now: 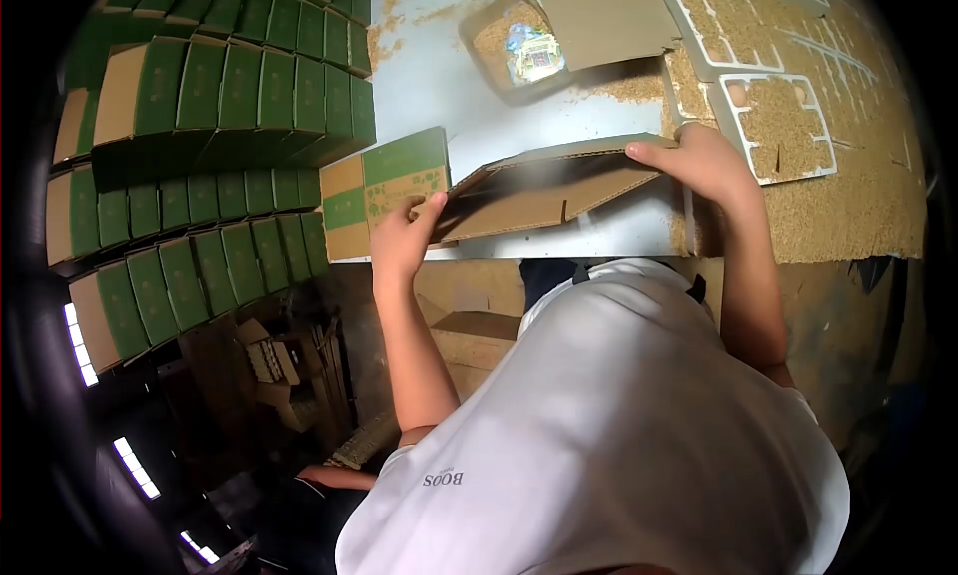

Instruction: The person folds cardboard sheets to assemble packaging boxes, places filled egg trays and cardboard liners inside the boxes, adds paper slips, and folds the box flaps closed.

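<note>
Between my two hands a brown cardboard box (529, 208) is held partly opened, its inside showing as a dark gap between the panels. My left hand (404, 238) grips its left end, thumb on the upper edge. At the right end my right hand (707, 164) pinches the upper edge, with its thumb stretched along the cardboard. Behind my left hand lies a green and brown printed carton (407, 171), flat on the white tabletop (419, 86).
Rows of green boxes (200, 86) are stacked at the left. A clear plastic tub (489, 46) holds sawdust-like filling and printed packets. White trays (778, 126) with filling and round eggs stand at the right. Another person's arm (339, 477) shows at the lower left.
</note>
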Motion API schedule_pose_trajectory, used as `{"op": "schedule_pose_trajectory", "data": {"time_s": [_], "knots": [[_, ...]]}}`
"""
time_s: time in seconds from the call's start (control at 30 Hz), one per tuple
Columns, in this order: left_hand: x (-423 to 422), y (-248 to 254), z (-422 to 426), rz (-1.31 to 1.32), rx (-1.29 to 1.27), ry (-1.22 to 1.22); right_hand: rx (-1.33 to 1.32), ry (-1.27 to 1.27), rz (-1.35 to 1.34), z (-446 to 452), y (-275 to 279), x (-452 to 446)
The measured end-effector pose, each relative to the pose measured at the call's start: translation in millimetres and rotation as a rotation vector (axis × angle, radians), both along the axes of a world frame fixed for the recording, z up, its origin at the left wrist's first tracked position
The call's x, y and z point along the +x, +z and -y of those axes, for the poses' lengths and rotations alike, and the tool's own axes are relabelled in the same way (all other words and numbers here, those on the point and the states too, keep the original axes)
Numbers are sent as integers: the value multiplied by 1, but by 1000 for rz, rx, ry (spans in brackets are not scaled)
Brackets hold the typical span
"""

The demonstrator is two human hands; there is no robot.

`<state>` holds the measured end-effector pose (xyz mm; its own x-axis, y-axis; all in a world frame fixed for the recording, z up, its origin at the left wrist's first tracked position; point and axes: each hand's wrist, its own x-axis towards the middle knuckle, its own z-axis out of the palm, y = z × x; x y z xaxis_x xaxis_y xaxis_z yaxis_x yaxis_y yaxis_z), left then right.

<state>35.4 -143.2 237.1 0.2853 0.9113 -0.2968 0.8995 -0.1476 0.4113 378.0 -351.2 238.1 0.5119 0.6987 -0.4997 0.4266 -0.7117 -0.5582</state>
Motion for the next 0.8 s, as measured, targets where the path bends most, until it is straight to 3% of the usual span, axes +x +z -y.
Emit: {"op": "schedule_pose_trajectory", "data": {"time_s": [0.17, 0.2, 0.3, 0.33, 0.37, 0.43, 0.47, 0.57, 0.63, 0.7, 0.77, 0.8], "knots": [[31, 14, -10, 40, 169, 76, 37, -40, 17, -34, 18, -16], [34, 10, -9, 99, 324, 33, 5, -32, 17, -42, 25, -21], [45, 17, -13, 219, 205, -38, 132, 41, -48, -64, 28, -29], [44, 11, -19, 310, 164, -25, 183, 23, -191, -71, 27, -30], [47, 25, -22, 136, 90, -17, 321, -4, -107, -77, 22, -37], [41, 21, -36, 168, -90, -36, 579, -79, 63, -84, 8, -58], [48, 39, -32, 276, -385, 83, 467, -68, 123, -88, 6, -68], [23, -15, -58, 229, -82, -279, 448, -191, 87, -108, -27, -73], [21, -18, -60, 408, -224, -383, 336, -247, 50, -114, -17, -73], [20, -15, -66, 292, -208, -538, 540, -226, 380, -124, -59, -86], [24, -3, -61, -139, 15, -786, 689, -242, 580, -136, -101, -129], [31, 2, -59, -354, 142, -900, 617, -5, 670, -126, -99, -132]]}}
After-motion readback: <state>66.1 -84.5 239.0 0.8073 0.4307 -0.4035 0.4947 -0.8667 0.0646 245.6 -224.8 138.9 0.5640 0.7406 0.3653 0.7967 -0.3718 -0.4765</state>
